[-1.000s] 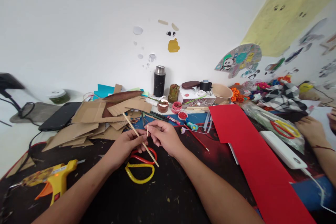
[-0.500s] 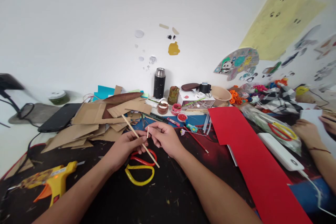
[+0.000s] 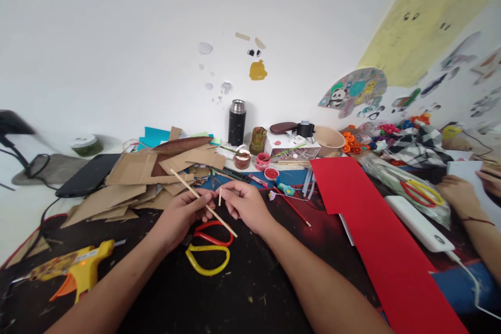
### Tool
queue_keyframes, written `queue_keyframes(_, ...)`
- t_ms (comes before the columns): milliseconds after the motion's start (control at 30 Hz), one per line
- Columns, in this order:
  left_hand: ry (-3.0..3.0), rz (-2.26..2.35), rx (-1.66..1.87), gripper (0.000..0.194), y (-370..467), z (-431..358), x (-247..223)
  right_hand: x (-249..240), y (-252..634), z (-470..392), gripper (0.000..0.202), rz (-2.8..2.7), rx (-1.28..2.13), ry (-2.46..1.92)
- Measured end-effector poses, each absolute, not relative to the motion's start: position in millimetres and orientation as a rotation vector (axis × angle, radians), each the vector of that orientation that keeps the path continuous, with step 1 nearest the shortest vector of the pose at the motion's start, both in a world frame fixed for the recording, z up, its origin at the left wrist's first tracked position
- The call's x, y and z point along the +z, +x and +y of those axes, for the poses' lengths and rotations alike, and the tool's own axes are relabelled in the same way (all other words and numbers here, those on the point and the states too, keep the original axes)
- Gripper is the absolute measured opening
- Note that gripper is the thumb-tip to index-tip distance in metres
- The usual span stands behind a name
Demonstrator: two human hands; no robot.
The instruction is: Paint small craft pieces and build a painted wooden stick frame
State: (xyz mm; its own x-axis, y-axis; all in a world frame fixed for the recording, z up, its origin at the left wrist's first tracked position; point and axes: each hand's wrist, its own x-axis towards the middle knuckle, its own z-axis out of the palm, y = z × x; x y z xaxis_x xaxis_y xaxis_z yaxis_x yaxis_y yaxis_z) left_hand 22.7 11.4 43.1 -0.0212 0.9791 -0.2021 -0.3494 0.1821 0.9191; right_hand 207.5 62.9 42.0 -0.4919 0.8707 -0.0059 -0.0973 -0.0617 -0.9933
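A long thin wooden stick [image 3: 223, 223] slants through my left hand [image 3: 187, 214], whose thumb and fingers are closed on it. My right hand [image 3: 246, 205] pinches a short piece of wooden stick [image 3: 219, 197] between thumb and fingers. The fingertips of both hands almost meet; whether they touch I cannot tell. Just below them on the dark tabletop lie scissors with one red and one yellow handle [image 3: 208, 261]; their blades are hidden under my left hand.
A yellow glue gun [image 3: 88, 271] lies at the left, below stacked cardboard pieces [image 3: 125, 195]. Red card [image 3: 376, 240] and a white power strip [image 3: 418, 224] are at the right. Paint pots [image 3: 271, 174] and a black flask [image 3: 237, 124] stand behind. Another person's hand [image 3: 457, 193] is at far right.
My left hand has shifted slightly to the left with the long stick, whose upper end has moved left. My right hand keeps its pinch on the short piece.
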Motion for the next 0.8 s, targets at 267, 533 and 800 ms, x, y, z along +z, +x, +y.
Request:
queue_keyframes(267, 0.663, 1.138, 1.505, 0.055, 12.9, 15.9, 51.9, 41.0, 208.8, 61.4, 0.039, -1.553, 1.734, -0.836)
queue_keyframes(533, 0.626, 1.162, 1.613, 0.059, 9.1, 15.9, 58.2, 39.5, 209.7, 58.9, 0.046, -1.658, 1.792, -0.844)
queue_keyframes(800, 0.683, 1.195, 1.599, 0.056, 12.9, 14.9, 59.5, 39.8, 208.9, 57.3, 0.041, -1.753, 1.793, -0.872)
